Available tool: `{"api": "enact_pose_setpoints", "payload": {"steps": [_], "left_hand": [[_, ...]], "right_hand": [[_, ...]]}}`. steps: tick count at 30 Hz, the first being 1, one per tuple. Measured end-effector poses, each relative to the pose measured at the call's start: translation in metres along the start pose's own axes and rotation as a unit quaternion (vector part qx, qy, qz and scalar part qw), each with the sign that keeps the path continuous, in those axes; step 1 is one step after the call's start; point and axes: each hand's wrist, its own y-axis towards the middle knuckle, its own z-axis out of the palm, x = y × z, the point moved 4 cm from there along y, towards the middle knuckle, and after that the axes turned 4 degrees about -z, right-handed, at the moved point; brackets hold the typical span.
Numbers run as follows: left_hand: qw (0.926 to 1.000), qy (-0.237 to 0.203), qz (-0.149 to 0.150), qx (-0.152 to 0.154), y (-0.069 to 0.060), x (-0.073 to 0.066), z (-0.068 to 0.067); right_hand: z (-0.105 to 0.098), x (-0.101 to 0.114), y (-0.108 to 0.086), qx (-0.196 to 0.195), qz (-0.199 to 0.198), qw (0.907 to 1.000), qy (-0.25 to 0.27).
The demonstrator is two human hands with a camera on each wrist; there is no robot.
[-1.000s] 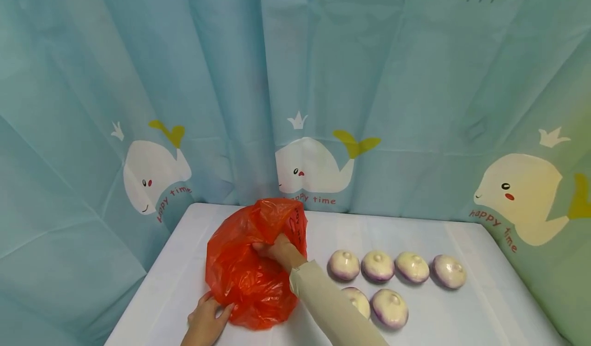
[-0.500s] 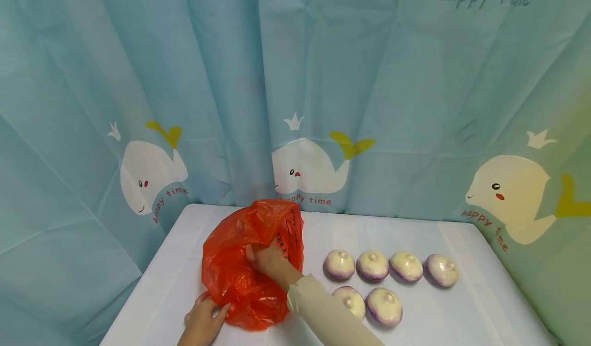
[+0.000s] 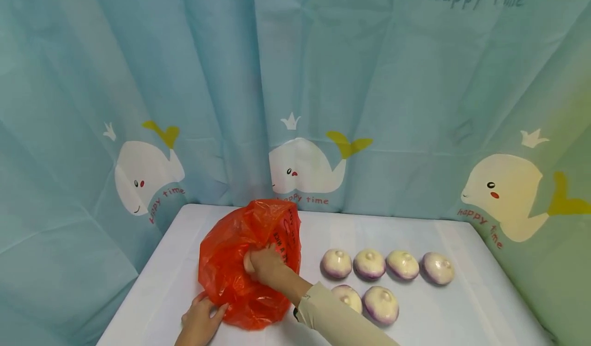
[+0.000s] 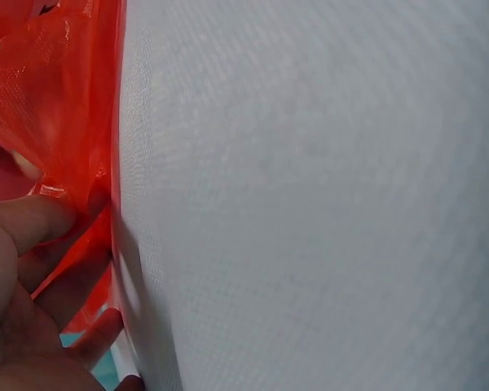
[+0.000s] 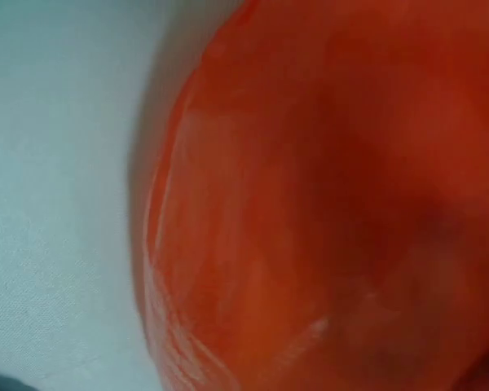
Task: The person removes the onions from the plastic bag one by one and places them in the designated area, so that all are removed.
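A red plastic bag (image 3: 219,251) with black print stands crumpled, its mouth gaping, on the left of the table. Down in that mouth is my right hand (image 3: 270,266). A pale rounded patch shows by its fingers; whether that is a finger or a held thing, I cannot tell. In the right wrist view, red film (image 5: 253,204) hides the hand. My left hand (image 3: 199,319) pinches the bag's near left edge; the left wrist view shows its thumb and fingers (image 4: 45,220) on the film.
Round white-and-purple vegetables, like turnips or onions, lie right of the bag: a back row (image 3: 370,263) and a front pair (image 3: 381,305), one partly behind the right sleeve (image 3: 339,318). A blue whale-print curtain (image 3: 406,105) hangs behind the white table (image 3: 461,310).
My right hand has shifted slightly toward me within the bag's mouth, and more of its back and wrist shows. The left hand keeps its hold. The whole view has drifted a little.
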Motion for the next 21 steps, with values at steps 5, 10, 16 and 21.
{"api": "enact_pose_setpoints", "payload": {"steps": [5,10,16,21], "left_hand": [[0.9999,0.004,0.006,-0.009,0.0,0.002,0.0],[0.9999,0.007,0.011,-0.005,0.001,0.002,-0.001],[0.9999,0.004,0.01,-0.004,-0.001,0.0,-0.003],[0.9999,0.007,0.014,-0.002,-0.001,0.0,-0.001]], "right_hand": [[-0.004,0.005,-0.009,-0.038,-0.01,0.9992,-0.001],[-0.007,0.007,-0.024,-0.108,0.0,0.9938,-0.028],[-0.011,0.009,-0.046,-0.161,0.015,0.9867,0.009],[-0.015,0.012,-0.07,-0.191,-0.024,0.9773,0.089]]}}
